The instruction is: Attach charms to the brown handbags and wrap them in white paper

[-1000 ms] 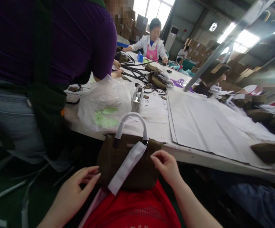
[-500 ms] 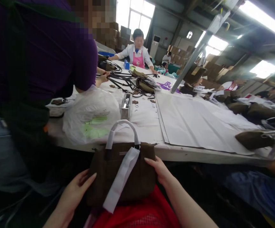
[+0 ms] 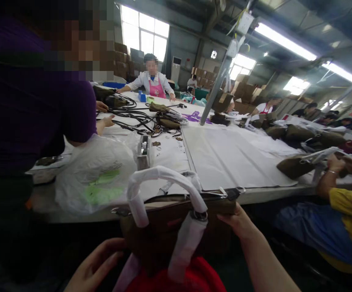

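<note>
A dark olive handbag (image 3: 160,227) stands upright before my lap, against the table's front edge. White wrapping covers its arched handle (image 3: 160,172), and a white wrapped strip (image 3: 184,247) hangs down its near side. My right hand (image 3: 239,223) grips the bag's right end, thumb on the near face and the other fingers hidden behind. At the lower left side of the bag is my left hand (image 3: 99,261), its fingers stretched and apart, the fingertips by the bag's edge. Whether they press on it is hard to see in the dark.
A clear plastic bag (image 3: 93,174) with green pieces and a tape dispenser (image 3: 144,152) lie on the table. Black straps (image 3: 133,117) spread behind them. A white sheet (image 3: 233,158) covers the right part. Co-workers sit at left, right and far side; more bags (image 3: 294,166) lie right.
The handbag has turned and come nearer, its zipped top now showing. My left hand has loosened from its left side; my right hand still holds the right end. The view has swung right.
</note>
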Demonstrator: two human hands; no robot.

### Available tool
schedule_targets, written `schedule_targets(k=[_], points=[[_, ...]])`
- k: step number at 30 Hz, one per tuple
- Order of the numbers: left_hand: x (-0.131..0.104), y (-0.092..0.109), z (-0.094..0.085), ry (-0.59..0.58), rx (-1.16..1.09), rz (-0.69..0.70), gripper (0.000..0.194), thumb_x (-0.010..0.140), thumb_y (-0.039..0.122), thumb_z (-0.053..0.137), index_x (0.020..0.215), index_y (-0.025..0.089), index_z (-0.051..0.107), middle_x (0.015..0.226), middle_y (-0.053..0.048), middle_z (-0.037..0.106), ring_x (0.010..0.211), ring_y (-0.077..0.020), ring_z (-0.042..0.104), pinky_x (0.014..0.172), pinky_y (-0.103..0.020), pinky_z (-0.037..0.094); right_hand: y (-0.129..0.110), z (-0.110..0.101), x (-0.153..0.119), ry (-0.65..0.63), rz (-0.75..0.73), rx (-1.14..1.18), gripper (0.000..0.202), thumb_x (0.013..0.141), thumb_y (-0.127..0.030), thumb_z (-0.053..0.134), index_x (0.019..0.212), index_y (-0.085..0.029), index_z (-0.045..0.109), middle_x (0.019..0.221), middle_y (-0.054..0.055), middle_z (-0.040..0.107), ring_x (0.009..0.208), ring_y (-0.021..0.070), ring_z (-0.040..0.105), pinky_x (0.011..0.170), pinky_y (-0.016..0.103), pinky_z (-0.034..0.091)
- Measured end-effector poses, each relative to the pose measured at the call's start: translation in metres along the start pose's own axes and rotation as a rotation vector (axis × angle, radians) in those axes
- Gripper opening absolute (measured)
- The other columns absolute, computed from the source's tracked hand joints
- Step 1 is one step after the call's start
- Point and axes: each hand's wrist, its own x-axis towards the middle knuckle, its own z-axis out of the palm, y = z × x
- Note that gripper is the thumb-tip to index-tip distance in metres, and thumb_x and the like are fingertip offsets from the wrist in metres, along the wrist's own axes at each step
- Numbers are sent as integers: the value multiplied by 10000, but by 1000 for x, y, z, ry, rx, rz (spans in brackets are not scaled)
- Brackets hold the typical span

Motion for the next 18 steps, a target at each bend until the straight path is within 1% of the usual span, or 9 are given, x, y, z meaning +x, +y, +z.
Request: schedule_targets(k=[3, 6, 9, 12, 13, 15, 18], points=[[7, 35, 11, -4, 85, 77, 558, 639, 666, 721, 972, 218, 724, 1066, -103, 746, 1034, -330, 675, 898, -408, 561, -32, -18, -13, 78, -109, -92, 365, 600, -345, 864, 926, -217, 761, 946, 88, 759, 893, 310, 704, 862, 468, 547], [21, 57, 20, 12, 138, 151, 525, 646, 638, 722, 934, 199, 719, 1014, -116, 751, 1003, -318, 681, 902, -401, 548, -52, -33, -22, 113, -144, -128, 414, 621, -358, 850, 994, -216, 741, 1014, 108, 746, 926, 324, 695, 868, 492, 549], [47, 75, 25, 38, 235, 226, 443, 677, 573, 702, 905, 193, 719, 973, -108, 755, 941, -306, 690, 878, -404, 544, -58, -45, -24, 157, -148, -132, 431, 611, -335, 861, 1005, -210, 742, 1025, 119, 742, 929, 329, 696, 859, 490, 560], [78, 99, 34, 62, 328, 309, 339, 651, 498, 708, 821, 205, 730, 919, -89, 755, 881, -303, 686, 840, -399, 546, -56, -53, -20, 208, -166, -133, 446, 597, -296, 872, 1014, -205, 742, 1026, 121, 744, 928, 330, 699, 853, 502, 563], [87, 107, 39, 40, 327, 335, 319, 651, 481, 705, 812, 208, 734, 922, -86, 756, 895, -305, 681, 849, -396, 540, -56, -54, -19, 218, -168, -133, 447, 592, -282, 874, 1011, -205, 741, 1022, 118, 745, 922, 329, 700, 848, 505, 563], [100, 124, 52, -52, 265, 345, 312, 667, 472, 689, 819, 205, 744, 920, -81, 760, 925, -306, 676, 875, -392, 524, -57, -55, -17, 211, -159, -125, 457, 586, -270, 874, 1016, -201, 736, 1014, 118, 745, 920, 331, 698, 843, 513, 559], [104, 141, 73, -225, 111, 301, 334, 724, 491, 656, 828, 186, 747, 884, -67, 764, 900, -289, 683, 859, -376, 522, -63, -57, -15, 195, -124, -107, 449, 609, -323, 854, 1018, -188, 726, 1001, 128, 739, 945, 340, 683, 876, 522, 535]])
